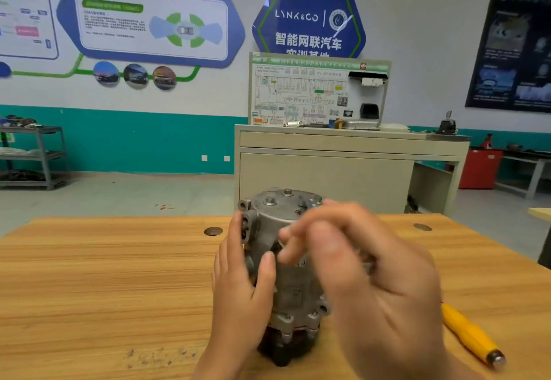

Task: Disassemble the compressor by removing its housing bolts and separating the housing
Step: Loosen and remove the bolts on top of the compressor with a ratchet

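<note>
A grey metal compressor (pixel 286 287) stands upright on the wooden table (pixel 104 284), its dark pulley end down. Several bolt heads (pixel 270 200) show on its top cap. My left hand (pixel 238 287) holds the compressor's left side, fingers along the housing and thumb across its front. My right hand (pixel 366 275) is blurred in front of the compressor's right side, with its fingers loosely spread toward the housing. Nothing is plainly held in it. The housing's right half is hidden behind it.
A yellow-handled tool (pixel 471 335) lies on the table at the right. Metal grit (pixel 155 355) is scattered at the near left. Two round holes (pixel 213 231) sit in the tabletop. A beige training bench (pixel 343 164) stands behind the table.
</note>
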Tool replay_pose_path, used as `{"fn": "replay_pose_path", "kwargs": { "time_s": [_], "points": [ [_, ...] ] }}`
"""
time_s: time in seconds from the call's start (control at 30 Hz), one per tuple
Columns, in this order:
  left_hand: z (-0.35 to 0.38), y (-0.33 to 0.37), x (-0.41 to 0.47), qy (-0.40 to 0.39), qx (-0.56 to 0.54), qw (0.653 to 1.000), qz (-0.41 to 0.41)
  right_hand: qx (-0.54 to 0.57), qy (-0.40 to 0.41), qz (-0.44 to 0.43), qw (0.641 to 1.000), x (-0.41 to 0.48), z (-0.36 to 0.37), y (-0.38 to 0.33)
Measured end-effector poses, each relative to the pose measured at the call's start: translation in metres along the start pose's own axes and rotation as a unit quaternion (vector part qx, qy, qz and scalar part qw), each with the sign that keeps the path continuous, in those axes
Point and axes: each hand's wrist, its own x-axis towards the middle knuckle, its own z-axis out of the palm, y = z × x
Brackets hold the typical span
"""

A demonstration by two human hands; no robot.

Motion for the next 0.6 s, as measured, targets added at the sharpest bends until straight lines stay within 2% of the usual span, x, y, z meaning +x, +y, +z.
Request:
{"fn": "replay_pose_path", "kwargs": {
  "time_s": [0.07,0.1,0.13,0.2,0.3,0.37,0.47,0.6],
  "points": [
    [-0.006,-0.003,-0.003,-0.015,-0.001,0.995,-0.102,-0.001,0.146,0.092,0.985,-0.005,-0.029,0.016],
    [-0.007,-0.012,-0.005,-0.023,0.005,0.992,-0.128,-0.002,0.194,0.128,0.973,-0.004,-0.041,0.028],
    [-0.007,-0.019,-0.008,-0.024,0.023,0.991,-0.132,-0.016,0.218,0.153,0.964,0.002,-0.051,0.042],
    [-0.003,-0.014,-0.007,-0.018,0.018,0.99,-0.136,-0.071,0.212,0.213,0.951,0.02,-0.065,0.077],
    [-0.004,-0.014,-0.007,-0.018,0.01,0.99,-0.137,-0.139,0.091,0.352,0.921,0.052,-0.059,0.139],
    [-0.005,-0.018,-0.007,-0.019,0.003,0.99,-0.139,-0.118,0.016,0.427,0.896,0.071,-0.037,0.172],
    [-0.005,-0.017,-0.007,-0.012,0.004,0.991,-0.135,-0.125,-0.043,0.438,0.889,0.096,0.003,0.198],
    [-0.004,-0.017,-0.006,-0.016,0.001,0.992,-0.125,-0.213,-0.204,0.377,0.878,0.122,0.047,0.191]
  ]
}}
